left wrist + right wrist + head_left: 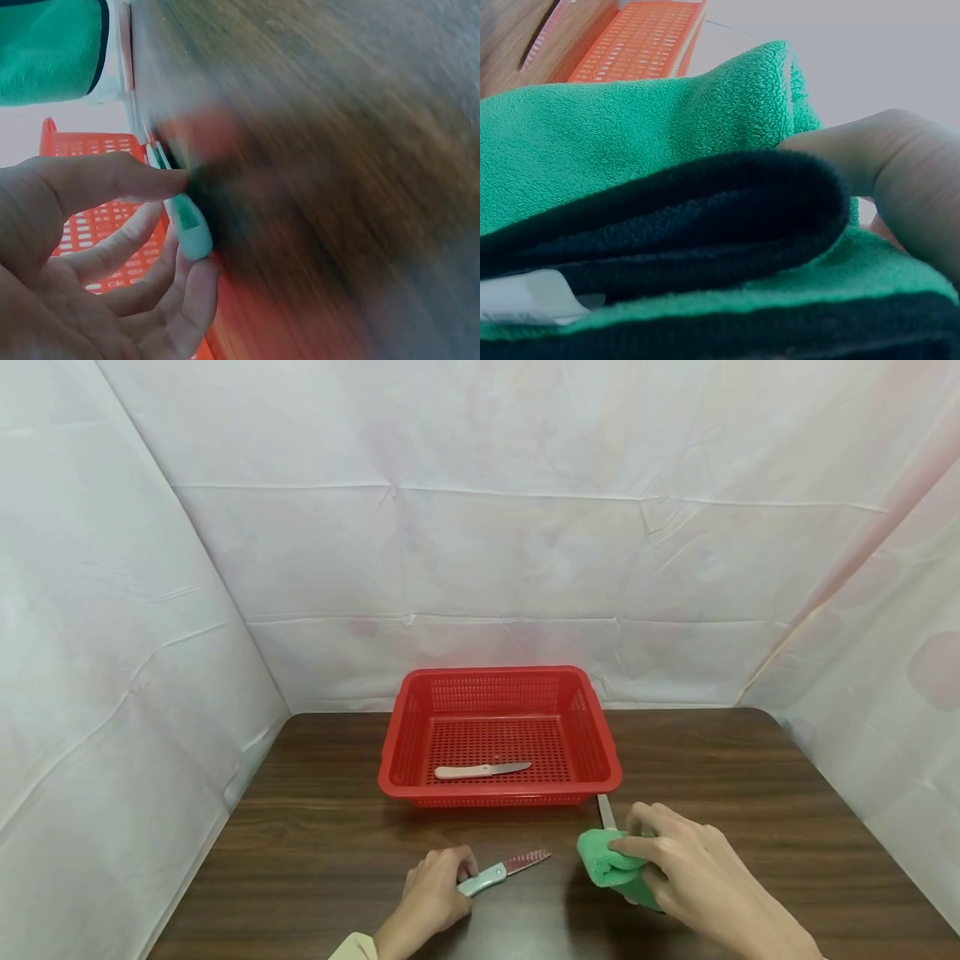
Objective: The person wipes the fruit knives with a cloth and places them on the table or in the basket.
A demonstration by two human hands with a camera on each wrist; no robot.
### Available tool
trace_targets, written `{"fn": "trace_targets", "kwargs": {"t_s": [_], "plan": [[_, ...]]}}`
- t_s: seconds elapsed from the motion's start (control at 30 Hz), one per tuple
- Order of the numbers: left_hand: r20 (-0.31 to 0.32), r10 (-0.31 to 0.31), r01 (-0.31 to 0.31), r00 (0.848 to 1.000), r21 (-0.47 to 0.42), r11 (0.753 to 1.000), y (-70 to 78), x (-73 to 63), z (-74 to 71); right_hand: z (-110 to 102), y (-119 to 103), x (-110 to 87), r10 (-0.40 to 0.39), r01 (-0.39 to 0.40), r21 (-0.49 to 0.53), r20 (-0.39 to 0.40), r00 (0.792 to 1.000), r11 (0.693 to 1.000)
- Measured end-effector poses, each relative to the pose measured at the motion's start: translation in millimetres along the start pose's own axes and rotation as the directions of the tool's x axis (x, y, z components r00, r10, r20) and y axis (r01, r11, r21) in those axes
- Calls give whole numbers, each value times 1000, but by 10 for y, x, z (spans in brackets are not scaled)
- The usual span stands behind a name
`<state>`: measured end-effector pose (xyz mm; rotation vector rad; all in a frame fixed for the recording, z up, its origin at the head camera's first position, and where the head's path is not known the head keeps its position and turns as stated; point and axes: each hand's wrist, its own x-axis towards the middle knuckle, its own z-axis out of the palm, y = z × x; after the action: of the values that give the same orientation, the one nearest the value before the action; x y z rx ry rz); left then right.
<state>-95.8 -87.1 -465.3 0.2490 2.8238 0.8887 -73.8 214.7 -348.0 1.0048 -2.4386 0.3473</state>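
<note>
Pale green, the handle of the knife [497,873] sits pinched between your left hand's [433,893] thumb and fingers, roughly midway between the left and right edges of the table [300,827]. Its long axis runs rightward and slightly toward the far edge, tip pointing toward the folded cloth [600,856] yet apart from it. Your right hand [693,868], farther off, grips that cloth; another blade [606,812] juts past it toward the basket's [495,791] near right corner.

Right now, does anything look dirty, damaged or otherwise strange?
The green-handled knife in the left hand has a reddish, pale-flecked blade, unlike the grey blade of the pale-handled knife in the red basket. Stain, coating or reflection: I cannot tell.
</note>
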Motion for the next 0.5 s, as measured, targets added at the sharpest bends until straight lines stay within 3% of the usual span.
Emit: {"fn": "trace_targets", "kwargs": {"t_s": [0.13,0.33,0.5], "plan": [[-2,17,-17,1000,-50,999,-39,19,-20,-1,3,-9,5,-5,-5,4,1000,1000],[25,59,-51,998,-231,972,-120,37,-50,-11,4,-17,35,-34,-12,20,999,999],[-39,77,-86,996,-315,945,-179,21,-97,-10,9,-26,37,-37,-11,18,999,999]]}}
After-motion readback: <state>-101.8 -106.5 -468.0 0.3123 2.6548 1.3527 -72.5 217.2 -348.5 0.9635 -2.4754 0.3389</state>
